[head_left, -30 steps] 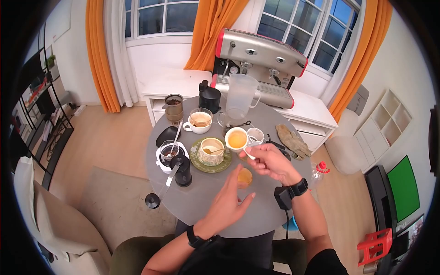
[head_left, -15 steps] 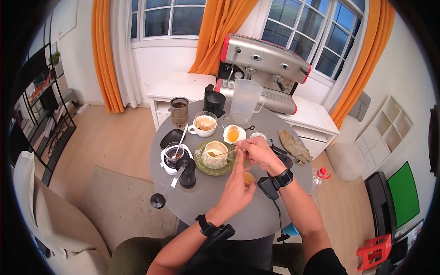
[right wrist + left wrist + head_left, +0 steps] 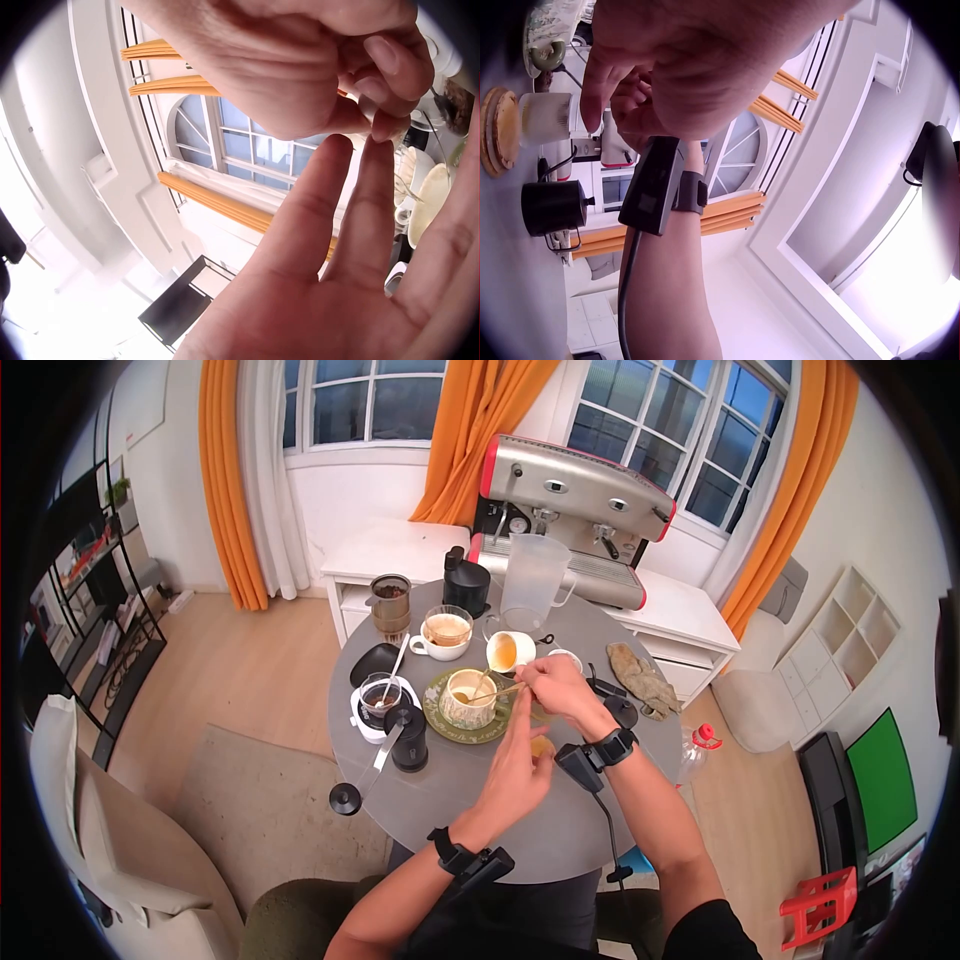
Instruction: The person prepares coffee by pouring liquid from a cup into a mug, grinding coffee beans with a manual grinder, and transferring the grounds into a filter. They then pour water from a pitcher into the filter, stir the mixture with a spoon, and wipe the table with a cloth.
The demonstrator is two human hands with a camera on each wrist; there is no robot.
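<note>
POUR: I am tilting the white pitcher (image 3: 517,647) towards the patterned cup (image 3: 457,711) on the desk (image 3: 455,772) | RIGHT HAND (image 3: 562,685): gripping its handle | LEFT HAND (image 3: 513,778): holding open, fingers straight near the spoon (image 3: 504,691) | CONTROL: depending on a low spout, gradual tilt

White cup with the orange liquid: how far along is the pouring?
Setup looks done: the patterned cup stands on the green plate, a spoon in it. In progress: the right hand tilts the white cup toward the patterned cup, and a thin stream seems to fall. Remaining: orange liquid shows in the white cup, so pouring looks unfinished.
</note>
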